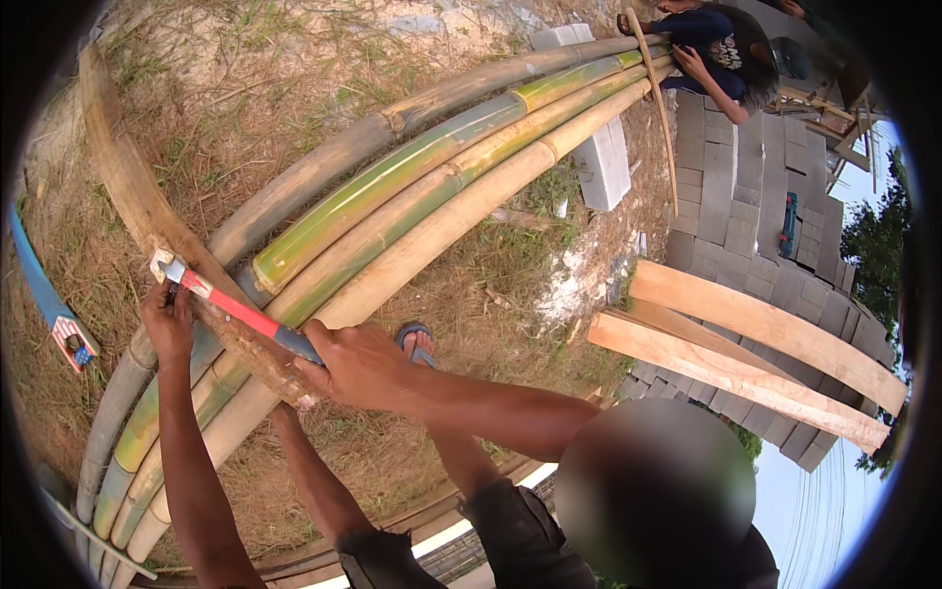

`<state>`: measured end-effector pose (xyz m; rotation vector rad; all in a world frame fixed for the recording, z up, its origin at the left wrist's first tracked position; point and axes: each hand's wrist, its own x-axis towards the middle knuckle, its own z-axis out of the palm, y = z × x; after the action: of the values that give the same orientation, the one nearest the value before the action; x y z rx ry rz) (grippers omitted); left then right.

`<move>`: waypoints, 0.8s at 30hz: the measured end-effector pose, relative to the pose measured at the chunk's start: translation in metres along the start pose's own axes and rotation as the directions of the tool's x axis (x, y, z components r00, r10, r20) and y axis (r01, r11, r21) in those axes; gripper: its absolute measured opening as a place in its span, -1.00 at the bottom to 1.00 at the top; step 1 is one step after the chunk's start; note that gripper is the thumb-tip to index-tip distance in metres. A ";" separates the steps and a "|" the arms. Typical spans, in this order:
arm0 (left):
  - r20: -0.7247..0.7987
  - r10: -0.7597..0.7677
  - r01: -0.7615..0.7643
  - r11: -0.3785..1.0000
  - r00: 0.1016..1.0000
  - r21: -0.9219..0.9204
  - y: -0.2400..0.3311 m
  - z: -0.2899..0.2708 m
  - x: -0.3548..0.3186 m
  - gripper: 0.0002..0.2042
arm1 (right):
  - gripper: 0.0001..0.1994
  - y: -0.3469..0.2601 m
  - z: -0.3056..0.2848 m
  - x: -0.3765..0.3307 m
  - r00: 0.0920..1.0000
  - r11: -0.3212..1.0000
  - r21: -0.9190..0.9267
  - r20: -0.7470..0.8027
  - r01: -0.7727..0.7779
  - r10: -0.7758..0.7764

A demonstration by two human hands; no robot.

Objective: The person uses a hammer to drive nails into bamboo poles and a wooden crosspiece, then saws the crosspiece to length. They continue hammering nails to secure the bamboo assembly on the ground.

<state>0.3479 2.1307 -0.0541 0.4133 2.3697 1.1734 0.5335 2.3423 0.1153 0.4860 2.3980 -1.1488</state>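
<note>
Right hand (361,365): red-handled tool (240,311) being gripped by its dark end.
Left hand (169,319): being held curled beside the metal end; its grasp cannot be told.
Timber (137,191): being worked across bamboo poles (373,196).
Metal end: fingers should be being kept clear.

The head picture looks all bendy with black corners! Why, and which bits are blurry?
In the head view, the wide fisheye lens leaves dark corners and probably adds to the curve of the bamboo poles and wooden boards; in the same view, the red tool in the right hand looks fairly clear, while a smooth round smudge at lower right hides what lies under it.
</note>
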 end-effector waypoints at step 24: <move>0.166 -0.655 0.555 0.727 0.737 0.404 0.171 -0.042 -0.429 -0.79 | -0.71 -0.015 0.044 -0.049 0.951 0.990 0.138 -0.309 0.024 0.020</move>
<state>0.7005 2.0082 0.2206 -0.1089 2.1594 0.3676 0.5775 2.2924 0.1263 0.7604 2.5888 -1.3333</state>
